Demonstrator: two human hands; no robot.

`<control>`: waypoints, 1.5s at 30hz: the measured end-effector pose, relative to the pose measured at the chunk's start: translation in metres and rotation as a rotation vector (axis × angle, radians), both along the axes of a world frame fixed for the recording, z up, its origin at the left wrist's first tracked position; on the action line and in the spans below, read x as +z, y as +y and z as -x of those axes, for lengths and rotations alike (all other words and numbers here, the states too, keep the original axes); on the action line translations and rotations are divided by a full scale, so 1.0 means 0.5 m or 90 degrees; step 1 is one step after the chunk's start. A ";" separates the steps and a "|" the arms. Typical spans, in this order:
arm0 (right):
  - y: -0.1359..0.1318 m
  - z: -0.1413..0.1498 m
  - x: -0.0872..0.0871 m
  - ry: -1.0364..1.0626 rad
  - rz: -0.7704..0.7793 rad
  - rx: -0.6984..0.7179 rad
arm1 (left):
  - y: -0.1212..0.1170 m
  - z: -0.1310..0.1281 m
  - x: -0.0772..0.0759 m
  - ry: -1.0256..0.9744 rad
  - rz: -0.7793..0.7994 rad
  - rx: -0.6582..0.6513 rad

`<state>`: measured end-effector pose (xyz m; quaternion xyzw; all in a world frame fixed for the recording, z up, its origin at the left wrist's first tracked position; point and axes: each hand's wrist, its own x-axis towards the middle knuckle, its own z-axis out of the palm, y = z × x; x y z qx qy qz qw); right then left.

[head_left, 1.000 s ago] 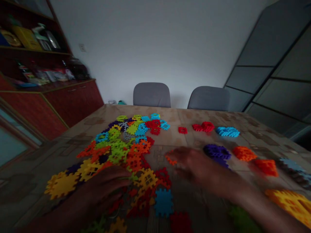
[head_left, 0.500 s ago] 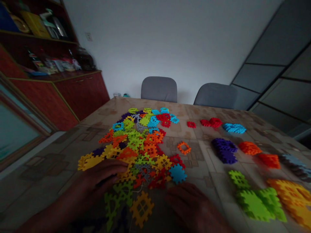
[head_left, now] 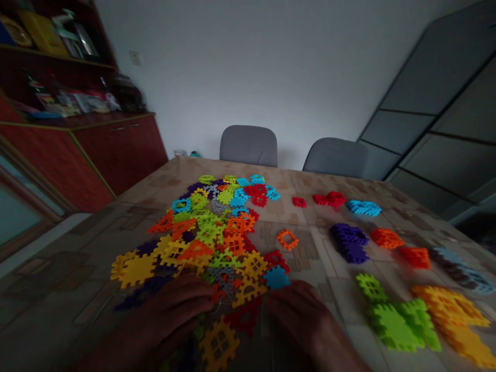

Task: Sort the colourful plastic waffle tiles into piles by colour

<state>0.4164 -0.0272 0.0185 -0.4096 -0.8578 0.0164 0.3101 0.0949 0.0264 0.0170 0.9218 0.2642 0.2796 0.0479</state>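
A loose pile of toothed plastic building pieces (head_left: 209, 227) in many colours lies in the middle of the table. My left hand (head_left: 180, 305) rests low over the pile's near left edge, fingers stretched out, covering some green and dark blue pieces. Fingers extended, my right hand (head_left: 300, 315) is at the near right edge, beside a blue square piece (head_left: 277, 278) and a dark red piece (head_left: 246, 315). Between the hands is a yellow window piece (head_left: 219, 343). Both hands are dim, and what lies under them is hidden.
Sorted by colour on the right are stacks of red (head_left: 331, 199), light blue (head_left: 363, 207), purple (head_left: 351, 243), orange (head_left: 387, 238), green (head_left: 403, 325) and yellow pieces (head_left: 451, 307). An orange frame piece (head_left: 287, 239) lies alone. Two grey chairs (head_left: 248, 145) stand behind the table.
My left hand has moved right and nearer, over the green pieces, uncovering dark blue ones to its left. A dark red piece has shifted nearer. The view has turned slightly right.
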 end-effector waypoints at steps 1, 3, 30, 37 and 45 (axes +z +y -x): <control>0.002 -0.018 0.008 0.002 0.029 -0.025 | 0.000 -0.008 0.006 0.001 -0.017 -0.017; 0.008 -0.050 0.021 -0.006 0.098 -0.081 | 0.000 -0.029 0.019 -0.002 -0.045 -0.046; 0.081 -0.065 0.003 -0.165 0.232 -0.100 | 0.000 -0.190 -0.020 0.057 -0.012 -0.139; 0.089 -0.066 0.020 -0.165 0.220 -0.090 | -0.003 -0.186 0.017 0.085 -0.004 -0.140; 0.028 -0.070 0.054 0.002 0.205 -0.075 | 0.062 -0.048 0.073 -0.022 0.090 0.012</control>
